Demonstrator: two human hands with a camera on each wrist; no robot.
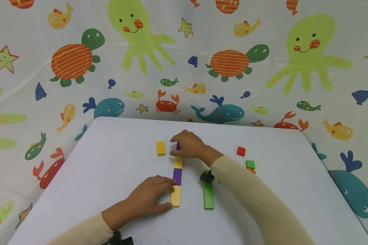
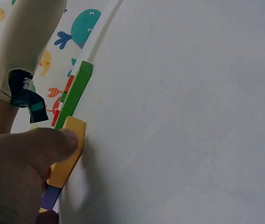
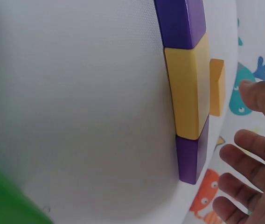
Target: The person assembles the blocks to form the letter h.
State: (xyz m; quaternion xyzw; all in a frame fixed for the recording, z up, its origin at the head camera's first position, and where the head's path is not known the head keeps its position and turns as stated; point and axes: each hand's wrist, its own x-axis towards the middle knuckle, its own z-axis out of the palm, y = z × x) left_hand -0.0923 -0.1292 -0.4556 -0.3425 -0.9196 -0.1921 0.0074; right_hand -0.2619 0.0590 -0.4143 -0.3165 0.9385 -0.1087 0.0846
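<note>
A straight row of blocks runs away from me across the white table. It has a near yellow block [image 1: 175, 197], a purple block [image 1: 177, 177], another yellow block [image 3: 186, 93] and a far purple block [image 3: 191, 161]. My left hand [image 1: 150, 195] touches the row's left side near its close end. Its thumb [image 2: 60, 144] rests against the near yellow block. Over the far end hovers my right hand [image 1: 188, 145], fingers spread and nothing held; the right wrist view shows them apart from the blocks. A loose yellow block [image 1: 161, 148] lies left of the far end.
Right of the row lies a long green piece [image 1: 208, 199], partly hidden by the right wrist's black camera [image 1: 207, 177]. Further right are a red block [image 1: 241, 151], a small green block [image 1: 250, 164] and an orange block [image 1: 251, 170] half behind the sleeve. A sea-animal curtain [image 1: 184, 81] backs the table.
</note>
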